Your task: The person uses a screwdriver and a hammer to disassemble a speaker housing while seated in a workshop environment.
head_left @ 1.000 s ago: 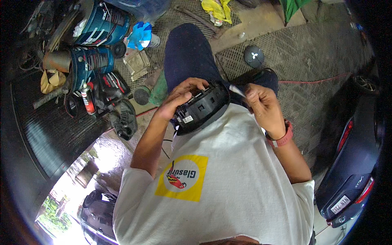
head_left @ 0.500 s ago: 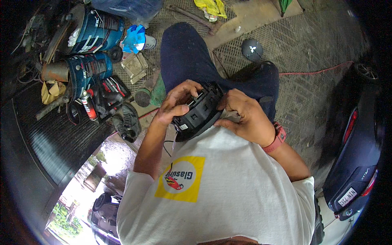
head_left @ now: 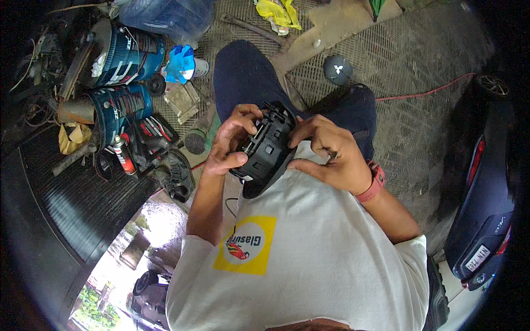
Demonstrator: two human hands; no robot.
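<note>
Black housing [head_left: 268,150], likely light and stiff, suits edge holds: left hand [head_left: 227,142] grips nine o'clock; right hand [head_left: 338,155] curls at three, pinch unclear.

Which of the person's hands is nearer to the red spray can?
Left. The left hand holds the black plastic part, to the right of the spray can; the right hand is farther right, at the part's other side.
</note>
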